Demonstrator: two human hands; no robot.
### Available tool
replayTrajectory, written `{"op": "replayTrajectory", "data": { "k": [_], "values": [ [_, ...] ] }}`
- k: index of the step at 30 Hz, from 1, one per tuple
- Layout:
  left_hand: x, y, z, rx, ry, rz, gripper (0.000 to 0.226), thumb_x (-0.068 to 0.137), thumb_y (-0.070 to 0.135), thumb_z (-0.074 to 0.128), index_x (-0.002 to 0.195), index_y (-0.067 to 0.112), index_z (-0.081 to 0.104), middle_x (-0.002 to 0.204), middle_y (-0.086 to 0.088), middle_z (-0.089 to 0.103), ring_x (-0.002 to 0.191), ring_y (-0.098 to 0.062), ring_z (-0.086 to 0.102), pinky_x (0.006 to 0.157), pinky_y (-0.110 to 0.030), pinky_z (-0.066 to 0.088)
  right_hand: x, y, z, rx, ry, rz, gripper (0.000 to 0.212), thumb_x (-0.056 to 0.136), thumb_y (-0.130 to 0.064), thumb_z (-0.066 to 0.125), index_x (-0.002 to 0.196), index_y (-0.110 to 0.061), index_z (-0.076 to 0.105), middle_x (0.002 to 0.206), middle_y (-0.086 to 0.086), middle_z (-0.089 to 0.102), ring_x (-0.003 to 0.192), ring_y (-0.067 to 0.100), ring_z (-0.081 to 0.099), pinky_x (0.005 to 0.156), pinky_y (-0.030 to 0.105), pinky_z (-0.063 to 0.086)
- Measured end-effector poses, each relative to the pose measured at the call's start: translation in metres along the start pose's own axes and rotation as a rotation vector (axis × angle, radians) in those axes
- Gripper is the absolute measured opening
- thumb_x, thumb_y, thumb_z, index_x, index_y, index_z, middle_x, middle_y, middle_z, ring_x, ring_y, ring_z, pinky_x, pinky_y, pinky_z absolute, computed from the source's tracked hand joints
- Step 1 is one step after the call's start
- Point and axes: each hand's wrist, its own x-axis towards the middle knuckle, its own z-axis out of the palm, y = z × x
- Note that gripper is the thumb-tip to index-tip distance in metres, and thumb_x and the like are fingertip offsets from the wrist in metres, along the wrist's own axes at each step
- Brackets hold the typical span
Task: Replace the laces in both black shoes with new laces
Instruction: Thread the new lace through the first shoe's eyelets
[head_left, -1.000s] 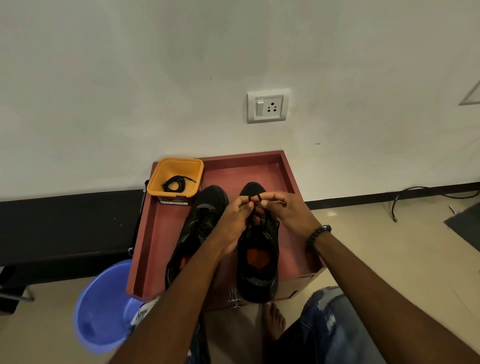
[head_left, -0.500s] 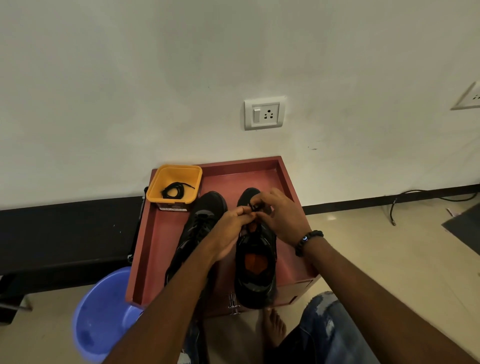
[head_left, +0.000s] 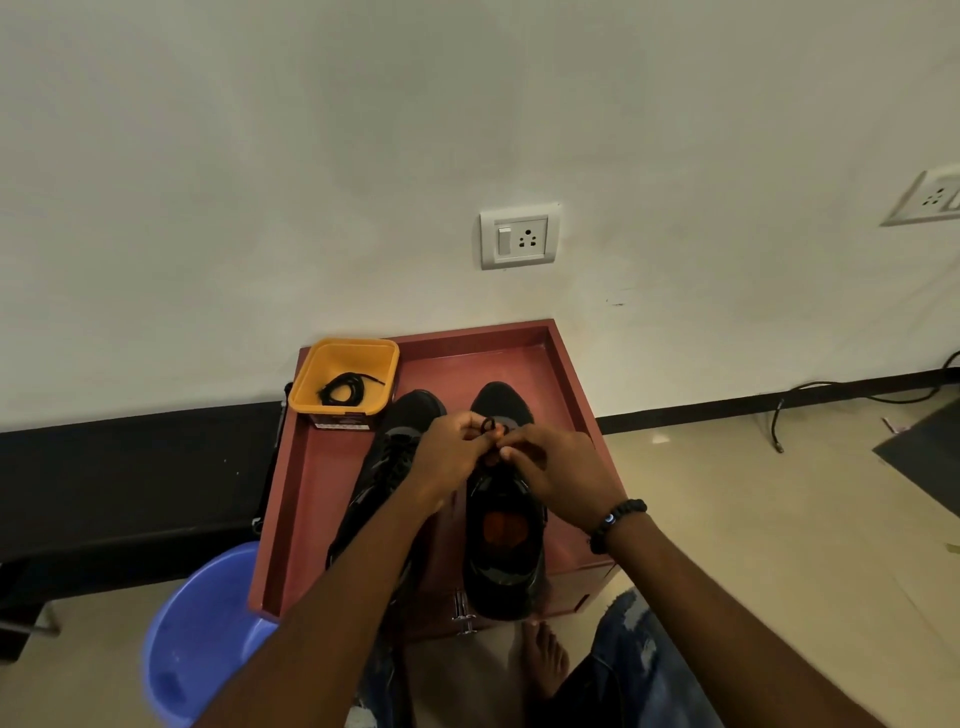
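- Black shoes stand side by side on a reddish-brown tabletop (head_left: 322, 499) with a raised rim, toes toward the wall.
- The right shoe (head_left: 501, 551) shows an orange insole through its opening; its heel reaches the near edge of the tabletop.
- The left shoe (head_left: 387, 467) lies just beside it and is partly covered by the person's left forearm.
- The left hand (head_left: 452, 457) and the right hand (head_left: 556, 473) meet above the front part of the right shoe.
- Both hands have the fingers curled and they pinch a black lace (head_left: 488, 425); a small loop of it stands up between the fingertips of the two hands.
- How the lace passes through the eyelets I cannot tell, because the hands hide it.
- A dark beaded bracelet (head_left: 618, 522) sits on the right wrist.
- A yellow tub (head_left: 343, 376) stands at the far left corner of the tabletop, and a coiled black lace (head_left: 343, 388) lies inside it.
- A blue plastic basin (head_left: 202, 634) is on the floor, near the left front corner of the tabletop.
- A white wall socket (head_left: 519, 236) is on the wall above the shoes.
- A bare foot (head_left: 545, 660) rests on the floor in front of the tabletop, next to a knee in blue jeans.
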Motion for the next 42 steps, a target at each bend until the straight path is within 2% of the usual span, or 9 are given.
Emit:
{"op": "replayTrajectory", "data": {
  "k": [3,6,9,12,17,23,29,38,42],
  "values": [
    [-0.005,0.006,-0.007,0.351,0.003,0.234,0.014,0.089,0.017,0.072,0.098,0.015,0.061,0.091,0.000,0.072,0.084,-0.008,0.068,0.078,-0.024,0.054,0.002,0.007,0.002,0.135,0.035,0.127,0.025,0.091,-0.017,0.068,0.113,-0.022,0.057,0.093,-0.009,0.068,0.085,0.000,0.065,0.082,0.019,0.056],
    [-0.012,0.014,-0.006,0.565,-0.041,0.469,0.015,0.089,0.005,0.066,0.099,0.013,0.057,0.088,-0.002,0.068,0.079,-0.012,0.066,0.075,-0.032,0.055,0.008,0.011,0.006,0.026,0.023,0.080,0.024,0.090,-0.023,0.070,0.113,-0.026,0.062,0.091,-0.015,0.057,0.083,-0.001,0.056,0.080,0.018,0.050],
    [-0.019,0.016,-0.005,0.606,-0.012,0.536,0.013,0.093,0.008,0.061,0.100,0.018,0.055,0.086,-0.001,0.067,0.076,-0.013,0.065,0.073,-0.036,0.056,0.009,0.010,0.011,-0.026,0.094,0.026,0.014,0.091,-0.028,0.067,0.104,-0.027,0.061,0.100,-0.011,0.051,0.087,0.004,0.052,0.081,0.018,0.047],
    [-0.027,0.013,0.002,0.546,0.026,0.554,0.011,0.096,0.009,0.058,0.103,0.017,0.061,0.092,0.000,0.068,0.079,-0.009,0.065,0.076,-0.023,0.055,0.003,0.007,0.021,0.027,0.127,0.064,0.010,0.098,-0.024,0.056,0.106,-0.027,0.052,0.095,-0.007,0.058,0.084,0.009,0.059,0.076,0.020,0.050],
    [-0.030,0.008,0.009,0.227,0.237,0.379,0.013,0.089,0.009,0.070,0.094,0.021,0.067,0.093,0.007,0.070,0.088,-0.002,0.066,0.082,-0.015,0.052,0.002,0.004,0.027,0.136,0.171,0.107,0.019,0.099,-0.025,0.055,0.117,-0.029,0.062,0.092,-0.017,0.060,0.082,-0.001,0.059,0.075,0.012,0.046],
    [-0.028,-0.004,-0.001,0.006,0.258,0.099,0.006,0.088,0.020,0.074,0.091,0.017,0.071,0.087,0.003,0.073,0.085,-0.009,0.069,0.074,-0.019,0.054,0.001,0.014,0.013,0.566,0.085,0.219,0.020,0.097,-0.033,0.059,0.112,-0.030,0.072,0.103,-0.006,0.074,0.099,0.011,0.069,0.090,0.028,0.056],
    [-0.039,-0.019,-0.010,0.085,0.233,-0.120,0.012,0.093,0.026,0.067,0.092,0.014,0.068,0.093,0.001,0.070,0.090,-0.013,0.066,0.070,-0.020,0.046,0.001,0.026,0.009,0.707,0.327,0.548,0.008,0.088,-0.013,0.072,0.093,-0.018,0.076,0.087,-0.001,0.076,0.081,0.010,0.074,0.069,0.019,0.058],
    [-0.042,-0.022,-0.030,0.406,0.188,-0.200,0.016,0.100,0.018,0.054,0.092,0.005,0.053,0.084,-0.015,0.069,0.058,-0.016,0.065,0.049,-0.018,0.046,-0.003,0.051,0.010,0.555,0.435,0.727,0.017,0.079,-0.012,0.078,0.073,-0.028,0.073,0.078,-0.003,0.075,0.077,0.018,0.073,0.083,0.041,0.060],
    [-0.036,-0.037,-0.033,0.493,0.192,-0.195,0.013,0.097,0.017,0.054,0.087,0.010,0.048,0.086,-0.016,0.066,0.072,-0.029,0.069,0.067,-0.046,0.059,-0.006,0.050,0.007,0.500,0.444,0.724,0.019,0.078,-0.008,0.076,0.075,-0.027,0.075,0.086,-0.003,0.075,0.085,0.020,0.071,0.085,0.039,0.059]
  ]
}}
